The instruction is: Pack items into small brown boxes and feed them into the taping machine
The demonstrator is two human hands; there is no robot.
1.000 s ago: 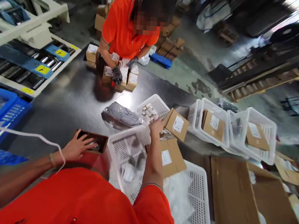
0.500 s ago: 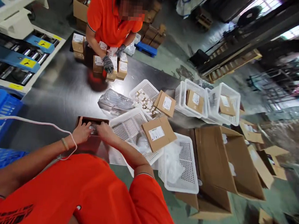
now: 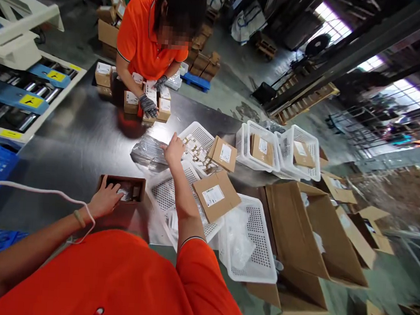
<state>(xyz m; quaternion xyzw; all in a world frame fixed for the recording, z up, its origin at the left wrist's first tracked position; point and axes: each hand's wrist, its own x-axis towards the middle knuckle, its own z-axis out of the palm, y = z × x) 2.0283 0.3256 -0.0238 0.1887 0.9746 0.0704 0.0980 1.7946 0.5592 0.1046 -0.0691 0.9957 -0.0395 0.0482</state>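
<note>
My left hand (image 3: 107, 199) lies over the left part of an open brown cardboard box (image 3: 132, 209), its fingers spread and touching the box. Inside the box, a clear plastic-wrapped item (image 3: 124, 193) shows beside small brown pieces; the left side is covered by my hand. My right hand (image 3: 174, 150) is apart from the box, thumb and index finger spread, with nothing seen in it. It is over the edge between a stack of clear plastic bags (image 3: 148, 150) and a white basket (image 3: 202, 130) of small white-and-brown cartons (image 3: 196, 150).
Flat labelled cardboard pieces (image 3: 216, 195) lie across a white basket (image 3: 163, 195). Another white basket (image 3: 262, 229) holds clear plastic. Across the metal table (image 3: 70, 132), a co-worker's gloved hand (image 3: 148, 106) touches labelled boxes (image 3: 165, 109). A white cord (image 3: 47, 191) crosses near my left wrist.
My right hand has left the box and moved up and right to the bags and small cartons. My left hand stays at the box. The camera view has shifted slightly.
</note>
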